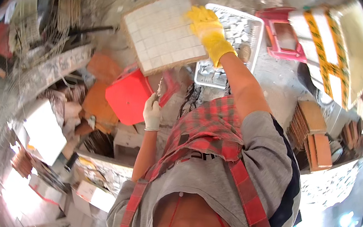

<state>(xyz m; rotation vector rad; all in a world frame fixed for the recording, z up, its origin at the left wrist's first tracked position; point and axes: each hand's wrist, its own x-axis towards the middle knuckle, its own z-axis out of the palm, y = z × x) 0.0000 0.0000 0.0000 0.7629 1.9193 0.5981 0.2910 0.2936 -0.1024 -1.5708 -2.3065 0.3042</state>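
Note:
A square board of small white tiles with a brown edge lies tilted ahead of me, over a red plastic stool. My right hand, in a yellow rubber glove, reaches over the board's right edge. Its fingers stretch across the tiles, somewhat blurred; no held thing shows under them. In a white glove, my left hand is closed around a thin tool caked with whitish material, just below the board's near corner. The tool's exact kind is unclear. Beside the board, a white plastic basket holds many loose tile pieces and a brown oval object.
A pink-red stool and a white box with yellow-green tape stand at the right. Stacked brown tiles lie nearer on that side. To my left are orange-brown sheets, a white panel and bundled wooden slats.

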